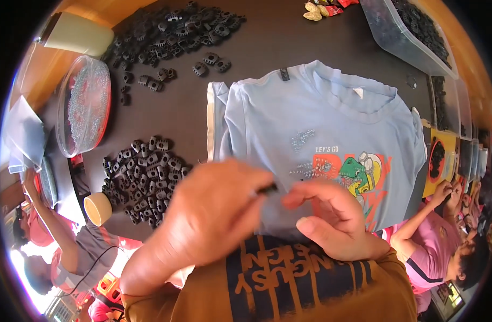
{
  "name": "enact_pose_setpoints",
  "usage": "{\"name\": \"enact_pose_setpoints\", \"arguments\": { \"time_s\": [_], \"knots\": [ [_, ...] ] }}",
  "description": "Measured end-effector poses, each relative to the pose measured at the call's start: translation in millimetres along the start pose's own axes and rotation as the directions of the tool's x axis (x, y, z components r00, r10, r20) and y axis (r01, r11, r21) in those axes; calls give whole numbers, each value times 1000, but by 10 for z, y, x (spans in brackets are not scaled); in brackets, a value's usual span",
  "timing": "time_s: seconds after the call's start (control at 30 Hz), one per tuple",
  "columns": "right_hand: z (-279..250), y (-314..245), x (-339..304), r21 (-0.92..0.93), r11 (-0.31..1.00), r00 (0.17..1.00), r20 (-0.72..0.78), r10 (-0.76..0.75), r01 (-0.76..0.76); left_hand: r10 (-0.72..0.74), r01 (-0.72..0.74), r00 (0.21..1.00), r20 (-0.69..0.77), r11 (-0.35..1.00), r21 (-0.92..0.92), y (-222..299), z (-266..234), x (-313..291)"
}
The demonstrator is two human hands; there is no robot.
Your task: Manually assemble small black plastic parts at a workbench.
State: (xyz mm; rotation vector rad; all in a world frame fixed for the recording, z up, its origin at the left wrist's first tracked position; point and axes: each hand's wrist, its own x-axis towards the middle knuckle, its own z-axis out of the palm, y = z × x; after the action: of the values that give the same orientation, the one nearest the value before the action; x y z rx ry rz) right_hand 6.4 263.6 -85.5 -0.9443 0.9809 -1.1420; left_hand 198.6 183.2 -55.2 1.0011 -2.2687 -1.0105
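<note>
My left hand, slightly blurred, pinches a small black plastic part at its fingertips. Facing it is my right hand, its thumb and forefinger apart and no object visible between them. Both hover over the lower part of a light blue T-shirt spread on the dark table. Tiny clear pieces lie in small clusters on the shirt, some across its dinosaur print. Another black part rests near its shoulder seam. Left of my left hand sits a pile of black plastic parts.
A larger heap of black parts covers the far left of the table. A clear oval tub holds tiny clear pieces. Clear bins with black parts stand right. A yellow cup and peanuts are also there. Other people sit at both sides.
</note>
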Motion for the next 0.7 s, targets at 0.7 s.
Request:
{"name": "enact_pose_setpoints", "arguments": {
  "time_s": [0.7],
  "knots": [
    [3,59,1,5,918,817,455,-356,397,100,-103,995,24,971,214,-47,222,113]
  ]
}}
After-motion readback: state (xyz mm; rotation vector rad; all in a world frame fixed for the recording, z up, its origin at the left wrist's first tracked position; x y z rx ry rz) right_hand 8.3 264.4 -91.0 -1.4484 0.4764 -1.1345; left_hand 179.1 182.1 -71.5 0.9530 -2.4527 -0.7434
